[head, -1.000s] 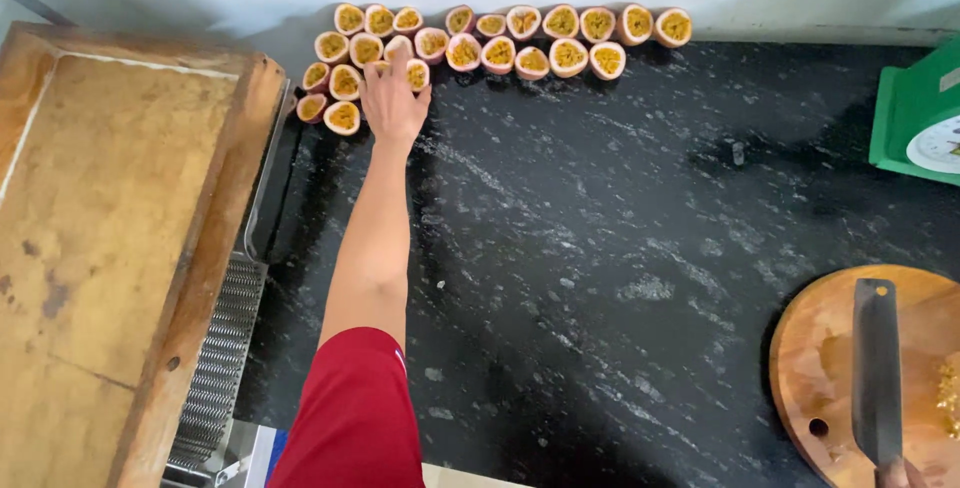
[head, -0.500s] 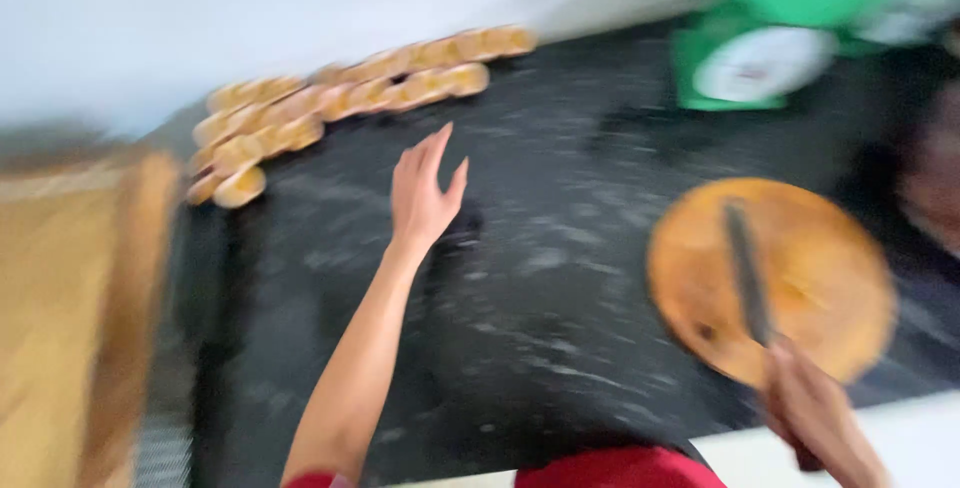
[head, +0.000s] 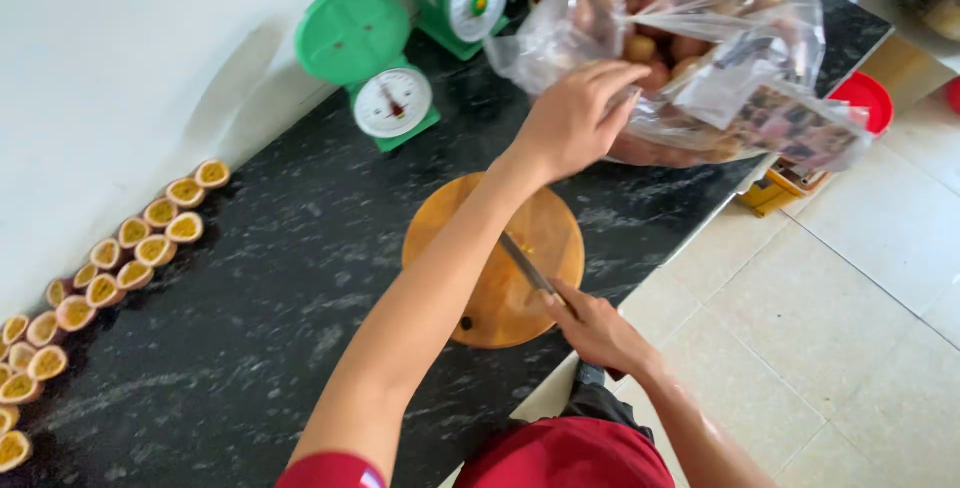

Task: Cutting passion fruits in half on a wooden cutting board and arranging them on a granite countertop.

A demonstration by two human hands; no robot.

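We take the round wooden cutting board [head: 520,238] as reference; it sits at the near edge of the black stone table [head: 260,298], its rim about flush with that edge. Our right hand [head: 595,326] is at the board's near-right rim, fingers clenched around the handle of a knife [head: 525,266] whose blade lies across the board top. Our left hand [head: 575,118] reaches past the board's far side, forearm crossing over it, fingers curled loosely at the opening of a clear plastic bag [head: 700,48] of brownish round fruit; whether they actually pinch the film, we cannot tell. The bag sits far-right of the board and overhangs the table edge. Two green scales [head: 375,68] stand beyond the board toward the wall. Halved passion fruits [head: 130,253] line the wall well left of the board, with open black surface between. Right of the board, tiled floor [head: 860,278].
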